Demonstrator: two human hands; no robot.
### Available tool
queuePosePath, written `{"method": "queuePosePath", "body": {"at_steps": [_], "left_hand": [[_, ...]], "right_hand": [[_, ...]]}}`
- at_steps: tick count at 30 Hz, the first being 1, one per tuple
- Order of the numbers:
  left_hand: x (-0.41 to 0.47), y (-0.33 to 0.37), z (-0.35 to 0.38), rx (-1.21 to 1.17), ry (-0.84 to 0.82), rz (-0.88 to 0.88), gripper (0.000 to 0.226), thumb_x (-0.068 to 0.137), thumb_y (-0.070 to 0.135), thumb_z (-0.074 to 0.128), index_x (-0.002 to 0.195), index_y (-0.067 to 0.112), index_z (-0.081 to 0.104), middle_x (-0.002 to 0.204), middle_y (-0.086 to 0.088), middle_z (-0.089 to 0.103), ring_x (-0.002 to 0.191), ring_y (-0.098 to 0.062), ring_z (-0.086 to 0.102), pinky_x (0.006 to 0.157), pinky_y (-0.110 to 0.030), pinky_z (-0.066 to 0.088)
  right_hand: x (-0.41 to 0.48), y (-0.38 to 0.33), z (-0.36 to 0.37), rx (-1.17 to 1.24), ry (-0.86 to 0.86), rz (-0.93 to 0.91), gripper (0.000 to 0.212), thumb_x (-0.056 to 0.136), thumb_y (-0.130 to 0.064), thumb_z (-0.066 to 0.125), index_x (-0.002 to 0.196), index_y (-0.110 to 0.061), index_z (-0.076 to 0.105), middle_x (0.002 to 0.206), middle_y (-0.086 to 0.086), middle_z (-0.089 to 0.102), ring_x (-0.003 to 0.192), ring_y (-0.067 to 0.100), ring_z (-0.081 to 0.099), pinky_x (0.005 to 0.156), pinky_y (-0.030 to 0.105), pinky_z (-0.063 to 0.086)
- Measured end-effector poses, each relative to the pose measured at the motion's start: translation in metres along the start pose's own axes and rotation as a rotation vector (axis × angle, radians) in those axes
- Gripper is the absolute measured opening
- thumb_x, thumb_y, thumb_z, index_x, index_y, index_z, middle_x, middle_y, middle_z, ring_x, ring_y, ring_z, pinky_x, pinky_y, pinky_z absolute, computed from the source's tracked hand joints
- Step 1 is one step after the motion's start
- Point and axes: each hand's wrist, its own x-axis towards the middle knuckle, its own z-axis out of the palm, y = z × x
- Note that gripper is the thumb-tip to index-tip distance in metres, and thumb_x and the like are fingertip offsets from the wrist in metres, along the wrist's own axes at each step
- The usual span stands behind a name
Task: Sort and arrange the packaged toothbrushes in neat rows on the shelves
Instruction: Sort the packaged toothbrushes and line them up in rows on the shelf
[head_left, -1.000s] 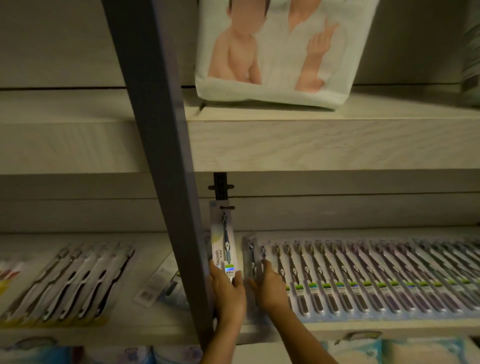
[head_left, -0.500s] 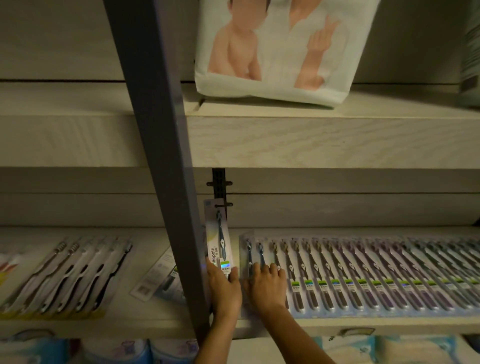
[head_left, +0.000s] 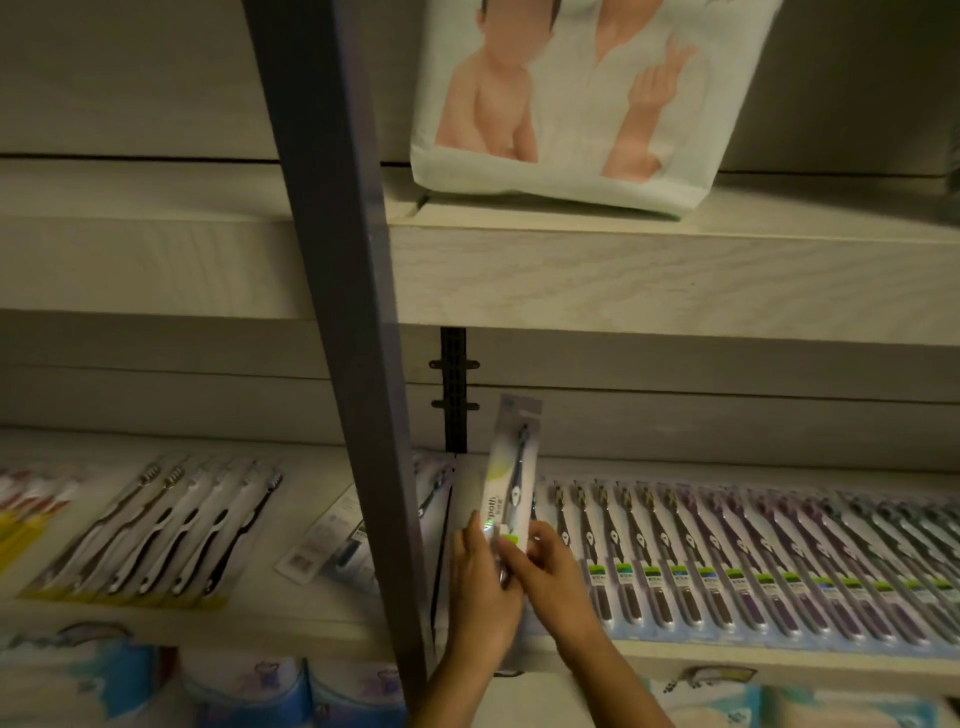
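**Status: main row laid, one pack in hand, strays outstanding**

The left hand (head_left: 480, 587) and the right hand (head_left: 551, 574) both grasp the lower end of a single toothbrush pack (head_left: 511, 483). The fingers curl round its bottom edges. The pack is held raised and nearly upright, tilted slightly right, over the left end of the lower shelf (head_left: 779, 661), just beside the grey upright post (head_left: 358, 312).

Done, as judged from the layout:
- A long row of packs (head_left: 727, 561) runs from just right of the hands to the right edge of view, overlapped evenly and aligned.
- A smaller group of black-and-white packs (head_left: 171, 530) lies in order on the far side of the post.

Left to do:
- Seat the held pack, probably at the left end of the long row.
- A loose pack (head_left: 332, 540) lies askew between the small group and the post.
- Another pack (head_left: 431, 499) sits partly hidden behind the post; its alignment cannot be determined.
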Motion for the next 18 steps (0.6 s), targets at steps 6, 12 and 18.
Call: {"method": "queuePosePath", "body": {"at_steps": [6, 12, 18], "left_hand": [[-0.047, -0.018, -0.051, -0.066, -0.305, 0.062, 0.049, 0.081, 0.024, 0.069, 0.119, 0.04, 0.042, 0.126, 0.022, 0.04, 0.121, 0.004, 0.042, 0.097, -0.008, 0.033], [-0.068, -0.067, -0.141, -0.165, -0.44, -0.118, 0.008, 0.083, 0.025, 0.068, 0.087, 0.032, 0.068, 0.093, 0.006, 0.07, 0.091, -0.002, 0.064, 0.089, -0.022, 0.049], [-0.001, -0.135, -0.171, -0.278, -0.012, -0.185, 0.008, 0.066, 0.021, 0.075, 0.067, 0.027, 0.07, 0.063, -0.001, 0.067, 0.074, -0.027, 0.058, 0.077, -0.041, 0.047]], "right_hand": [[0.0, -0.005, -0.016, -0.046, 0.07, 0.075, 0.011, 0.09, -0.022, 0.059, 0.095, -0.013, 0.056, 0.074, 0.0, 0.065, 0.062, 0.003, 0.064, 0.053, 0.014, 0.049], [0.011, -0.001, 0.01, -0.31, 0.03, 0.208, 0.022, 0.088, -0.034, 0.06, 0.089, -0.014, 0.054, 0.078, 0.004, 0.063, 0.073, 0.014, 0.064, 0.063, 0.026, 0.053], [0.019, -0.005, 0.048, -0.447, 0.06, 0.346, 0.022, 0.09, -0.034, 0.056, 0.094, -0.013, 0.056, 0.085, 0.006, 0.061, 0.076, 0.017, 0.061, 0.071, 0.03, 0.052]]}}
